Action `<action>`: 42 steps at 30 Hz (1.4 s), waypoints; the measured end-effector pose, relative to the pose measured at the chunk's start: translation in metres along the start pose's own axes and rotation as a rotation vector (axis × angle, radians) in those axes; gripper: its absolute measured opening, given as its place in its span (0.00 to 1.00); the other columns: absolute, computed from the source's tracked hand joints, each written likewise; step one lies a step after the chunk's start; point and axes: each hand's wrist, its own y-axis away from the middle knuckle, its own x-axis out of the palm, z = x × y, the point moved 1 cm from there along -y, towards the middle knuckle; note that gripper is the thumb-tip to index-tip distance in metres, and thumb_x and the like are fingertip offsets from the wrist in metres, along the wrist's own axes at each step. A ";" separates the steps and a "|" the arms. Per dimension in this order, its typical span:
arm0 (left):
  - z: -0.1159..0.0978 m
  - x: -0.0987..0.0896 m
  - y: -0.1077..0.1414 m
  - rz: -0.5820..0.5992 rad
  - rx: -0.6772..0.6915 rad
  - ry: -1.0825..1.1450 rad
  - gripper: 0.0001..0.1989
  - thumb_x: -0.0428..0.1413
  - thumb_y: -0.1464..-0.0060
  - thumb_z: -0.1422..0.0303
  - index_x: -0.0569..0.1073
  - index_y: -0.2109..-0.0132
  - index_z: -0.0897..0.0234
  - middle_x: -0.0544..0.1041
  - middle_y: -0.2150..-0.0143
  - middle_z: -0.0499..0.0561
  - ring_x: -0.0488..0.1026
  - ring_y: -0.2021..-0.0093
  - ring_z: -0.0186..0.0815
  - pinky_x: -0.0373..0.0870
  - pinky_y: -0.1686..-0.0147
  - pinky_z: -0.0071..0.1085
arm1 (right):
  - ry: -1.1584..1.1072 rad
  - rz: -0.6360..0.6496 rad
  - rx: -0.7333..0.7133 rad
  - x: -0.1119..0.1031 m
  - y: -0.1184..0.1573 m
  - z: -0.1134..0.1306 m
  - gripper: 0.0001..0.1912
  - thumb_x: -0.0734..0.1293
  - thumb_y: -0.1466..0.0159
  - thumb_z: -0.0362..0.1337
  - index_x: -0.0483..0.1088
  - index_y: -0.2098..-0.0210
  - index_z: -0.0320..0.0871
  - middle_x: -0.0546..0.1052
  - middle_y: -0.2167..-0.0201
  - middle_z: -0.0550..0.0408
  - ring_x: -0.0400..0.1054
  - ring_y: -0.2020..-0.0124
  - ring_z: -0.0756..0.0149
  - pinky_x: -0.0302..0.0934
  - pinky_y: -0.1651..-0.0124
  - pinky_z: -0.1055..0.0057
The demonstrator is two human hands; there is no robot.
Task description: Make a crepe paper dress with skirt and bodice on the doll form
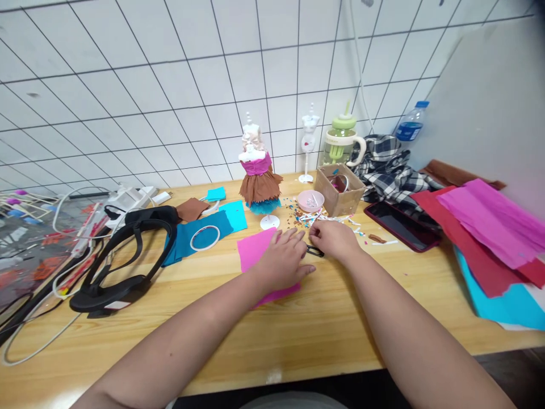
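Observation:
My left hand point(283, 255) lies flat with fingers stretched over a bright pink sheet of crepe paper point(251, 250), covering much of its middle. Close to its right, my right hand point(334, 237) is closed, its fingers curled down to the table. Whatever its fingertips grip, if anything, is hidden. A small black tool point(315, 250), looking like scissor handles, shows on the table between the two hands. Behind them stands a white doll-size dress form point(252, 153) wearing a pink bodice, a brown frilled skirt point(260, 187) and a blue underlayer.
A pink bowl point(304, 207), paper scraps and a cardboard box point(340, 196) stand behind my right hand. A phone point(402, 226) and coloured sheets point(489, 227) lie right. Leftward are a tape ring point(205, 227) on blue paper, a black strap headset point(128, 289) and cables.

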 end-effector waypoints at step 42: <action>0.051 -0.023 0.093 0.032 -0.119 0.140 0.06 0.59 0.47 0.65 0.76 0.61 0.59 0.76 0.62 0.49 0.72 0.59 0.39 0.65 0.59 0.33 | -0.033 0.249 -0.679 0.018 0.040 0.084 0.08 0.64 0.36 0.36 0.75 0.60 0.44 0.78 0.63 0.54 0.71 0.60 0.64 0.55 0.63 0.70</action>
